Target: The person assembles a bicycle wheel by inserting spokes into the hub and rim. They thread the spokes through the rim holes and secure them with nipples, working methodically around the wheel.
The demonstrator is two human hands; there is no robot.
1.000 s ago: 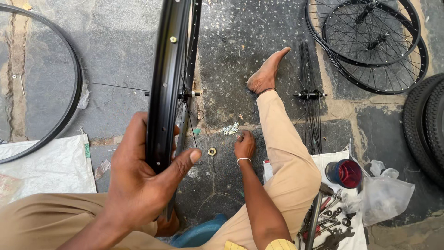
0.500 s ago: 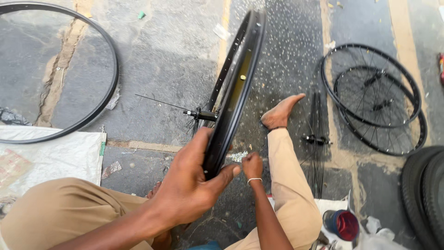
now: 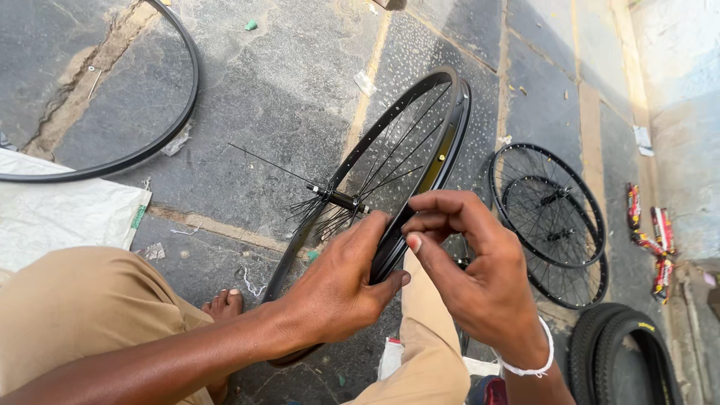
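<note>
Nearest the camera, the person's knees in tan trousers [image 3: 82, 315] framed the view, with a bare foot [image 3: 223, 306] resting on the stone floor [image 3: 285, 97] between them. The left hand [image 3: 337, 289] was clasped around the near edge of a black bicycle rim [image 3: 442, 154], thumb lying across the rim's inner face and fingers wrapped behind it. The right hand [image 3: 472, 274], wearing a white bracelet [image 3: 529, 367], sat just beside the left, its fingertips pinched together against the same stretch of rim; whether they gripped anything small I could not tell. The rim stood on its edge, tilted away from both hands, with the hub [image 3: 341, 199] and a loose fan of spokes [image 3: 397, 157] beyond the left thumb.

To the left lay a white sack [image 3: 60, 210], and past it a bare rim [image 3: 161, 131] flat on the floor. To the right, a tyre [image 3: 622, 360], then two spoked wheels [image 3: 555, 217] lying stacked, and small packets [image 3: 652, 232] by the wall.
</note>
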